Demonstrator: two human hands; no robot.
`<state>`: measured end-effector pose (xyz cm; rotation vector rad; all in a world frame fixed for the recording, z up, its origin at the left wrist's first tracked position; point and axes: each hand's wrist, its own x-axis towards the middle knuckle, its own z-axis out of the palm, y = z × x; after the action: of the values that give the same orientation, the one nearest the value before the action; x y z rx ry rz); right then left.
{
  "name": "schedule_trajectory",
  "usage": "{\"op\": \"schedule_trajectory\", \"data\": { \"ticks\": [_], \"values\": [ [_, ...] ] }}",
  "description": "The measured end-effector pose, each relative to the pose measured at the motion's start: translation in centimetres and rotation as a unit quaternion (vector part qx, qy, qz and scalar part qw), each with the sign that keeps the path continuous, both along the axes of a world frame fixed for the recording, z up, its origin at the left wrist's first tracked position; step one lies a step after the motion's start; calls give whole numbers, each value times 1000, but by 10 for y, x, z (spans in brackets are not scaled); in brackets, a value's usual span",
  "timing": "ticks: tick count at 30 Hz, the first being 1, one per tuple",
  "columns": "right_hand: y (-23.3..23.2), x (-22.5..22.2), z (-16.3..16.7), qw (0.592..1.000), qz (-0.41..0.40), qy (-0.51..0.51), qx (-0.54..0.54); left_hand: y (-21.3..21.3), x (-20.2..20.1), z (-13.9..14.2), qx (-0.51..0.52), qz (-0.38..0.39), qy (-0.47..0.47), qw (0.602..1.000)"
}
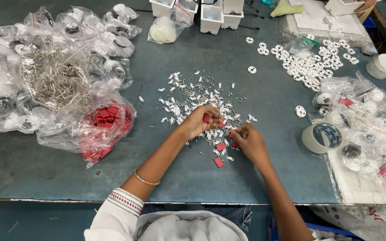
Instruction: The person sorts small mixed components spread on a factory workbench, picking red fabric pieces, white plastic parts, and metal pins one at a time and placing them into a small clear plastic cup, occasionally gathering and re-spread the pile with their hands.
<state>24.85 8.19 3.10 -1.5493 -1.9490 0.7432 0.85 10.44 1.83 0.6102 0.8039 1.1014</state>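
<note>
This is a small-parts assembly workshop, a factory bench set up for handwork. The worn blue-grey desk (pixel 228 62) carries a loose heap of tiny white clips and screws (pixel 193 100), a spread of white rings (pixel 307 62), and piles of clear bags: some of metal springs (pixel 54 80), one of red pads (pixel 106 122), others of round fittings (pixel 367 107). White housings (pixel 211 15) stand at the far edge, and a tape roll (pixel 322 137) lies to the right.

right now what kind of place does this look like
Likely a small-parts assembly workbench: heaps of bagged parts, a loose pile of white clips and screws, white rings, and tape roll.
</note>
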Motion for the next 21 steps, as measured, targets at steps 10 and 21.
{"op": "schedule_trajectory", "data": {
  "ticks": [10, 21],
  "values": [
    [17, 10, 5, 936, 50, 289, -195, -4, 36, -25, 314, 136, 633, 694],
    [-4, 37, -8, 997, 62, -15, -46, 18, 41, -30, 261, 44, 649, 713]
  ]
}}
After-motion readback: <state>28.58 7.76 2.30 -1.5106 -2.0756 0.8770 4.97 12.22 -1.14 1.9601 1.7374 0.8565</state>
